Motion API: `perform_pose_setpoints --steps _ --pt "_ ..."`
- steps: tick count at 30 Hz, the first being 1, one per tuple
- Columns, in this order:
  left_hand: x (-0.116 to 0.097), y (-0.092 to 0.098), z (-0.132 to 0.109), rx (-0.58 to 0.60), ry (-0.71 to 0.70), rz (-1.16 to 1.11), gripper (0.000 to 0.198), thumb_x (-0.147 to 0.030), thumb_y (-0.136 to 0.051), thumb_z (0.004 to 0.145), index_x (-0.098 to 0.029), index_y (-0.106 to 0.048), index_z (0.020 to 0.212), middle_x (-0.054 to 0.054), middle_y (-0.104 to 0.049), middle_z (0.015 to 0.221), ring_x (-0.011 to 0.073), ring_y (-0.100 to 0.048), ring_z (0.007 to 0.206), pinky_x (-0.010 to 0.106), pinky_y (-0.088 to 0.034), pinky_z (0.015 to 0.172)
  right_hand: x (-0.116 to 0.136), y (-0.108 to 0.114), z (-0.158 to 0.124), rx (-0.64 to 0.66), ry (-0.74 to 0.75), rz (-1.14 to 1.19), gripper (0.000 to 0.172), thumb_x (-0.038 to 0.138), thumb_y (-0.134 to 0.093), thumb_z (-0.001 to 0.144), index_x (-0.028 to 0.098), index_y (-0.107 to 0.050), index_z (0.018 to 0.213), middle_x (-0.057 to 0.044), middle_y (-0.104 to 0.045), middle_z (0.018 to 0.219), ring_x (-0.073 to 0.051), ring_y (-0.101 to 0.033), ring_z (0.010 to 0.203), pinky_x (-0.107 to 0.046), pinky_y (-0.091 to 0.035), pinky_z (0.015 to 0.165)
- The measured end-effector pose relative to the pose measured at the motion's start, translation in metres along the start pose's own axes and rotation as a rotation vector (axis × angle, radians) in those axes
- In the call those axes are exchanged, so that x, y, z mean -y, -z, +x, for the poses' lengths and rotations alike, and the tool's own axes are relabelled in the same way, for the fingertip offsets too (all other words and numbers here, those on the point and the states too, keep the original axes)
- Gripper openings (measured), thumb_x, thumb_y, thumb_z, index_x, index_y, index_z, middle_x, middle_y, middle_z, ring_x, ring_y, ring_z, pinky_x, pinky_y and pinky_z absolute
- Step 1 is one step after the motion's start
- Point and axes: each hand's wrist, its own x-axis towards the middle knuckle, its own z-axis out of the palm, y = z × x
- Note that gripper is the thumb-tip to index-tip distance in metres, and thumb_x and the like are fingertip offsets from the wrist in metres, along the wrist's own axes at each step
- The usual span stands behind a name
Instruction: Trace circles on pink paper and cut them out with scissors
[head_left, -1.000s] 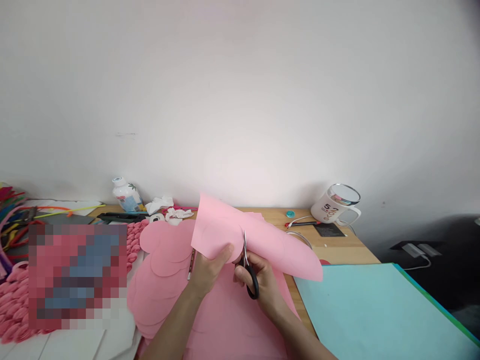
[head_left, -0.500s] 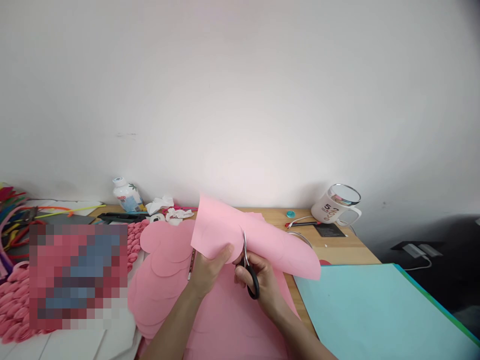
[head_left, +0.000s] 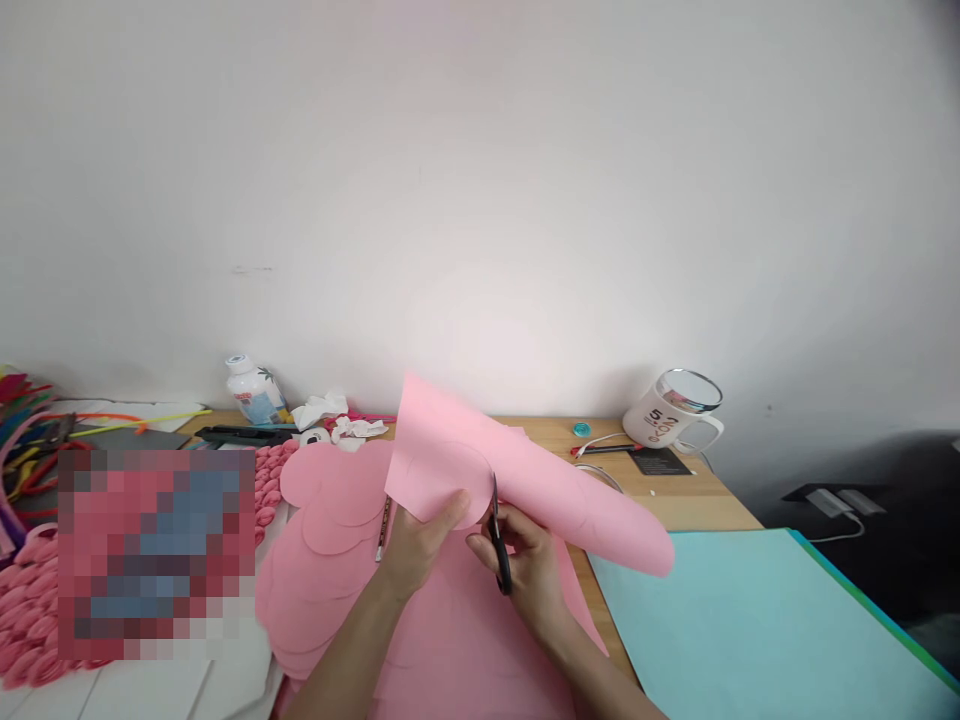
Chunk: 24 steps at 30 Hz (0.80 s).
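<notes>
A sheet of pink paper [head_left: 442, 430] is up in the air, pinched in my left hand [head_left: 420, 545] with the thumb on top; the other fingers are hidden beneath it. Faint curved outlines are drawn on the sheet, whose right part curls over to the right. My right hand [head_left: 529, 560] is closed round black-handled scissors [head_left: 501, 555], the blades pointing up at the paper along the edge of a rounded shape. Rounded pink paper cut-outs [head_left: 322, 590] lie overlapping to the left of my hands. Below my hands is more pink paper [head_left: 465, 640].
Light blue sheets [head_left: 750, 610] lie on the right. A white mug [head_left: 667, 415] and a black card [head_left: 658, 461] stand at the back right. At the back left are a white bottle [head_left: 255, 390], crumpled tissue [head_left: 322, 408] and a black cutter [head_left: 244, 435]. A pencil [head_left: 384, 530] lies near my left hand.
The scissors have turned a little and moved slightly right along the curve. The paper has shifted right, and its curled right end hangs further right and lower.
</notes>
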Motion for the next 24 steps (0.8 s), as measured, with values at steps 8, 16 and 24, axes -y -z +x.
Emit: perform_pose_setpoints --steps 8,16,24 --pt "0.005 0.003 0.0 -0.033 0.047 0.035 0.028 -0.031 -0.07 0.068 -0.017 -0.063 0.091 0.004 -0.065 0.084 0.02 -0.06 0.078 0.032 -0.053 0.068 -0.001 0.002 0.002 0.156 -0.104 0.111 0.019 0.03 -0.061 0.075 0.018 -0.051 0.065 0.004 -0.047 0.055 -0.01 -0.043 0.051 -0.023 -0.037 0.049" --pt "-0.002 -0.002 0.005 0.026 0.095 0.058 0.032 -0.034 -0.07 0.064 -0.018 -0.061 0.09 0.004 -0.066 0.074 0.0242 -0.062 0.076 0.035 -0.053 0.061 -0.002 0.004 0.003 0.17 -0.081 0.089 0.022 0.034 -0.062 0.075 0.017 -0.051 0.064 0.003 -0.05 0.056 -0.011 -0.045 0.052 -0.024 -0.037 0.05" --pt "-0.025 0.007 0.013 0.06 0.092 0.236 0.031 -0.029 -0.067 0.07 -0.018 -0.059 0.098 0.006 -0.064 0.098 0.0238 -0.059 0.094 0.038 -0.049 0.08 0.002 0.001 -0.001 0.346 -0.163 0.186 0.019 0.033 -0.06 0.079 0.018 -0.05 0.08 0.001 -0.057 0.064 -0.015 -0.057 0.062 -0.028 -0.045 0.061"
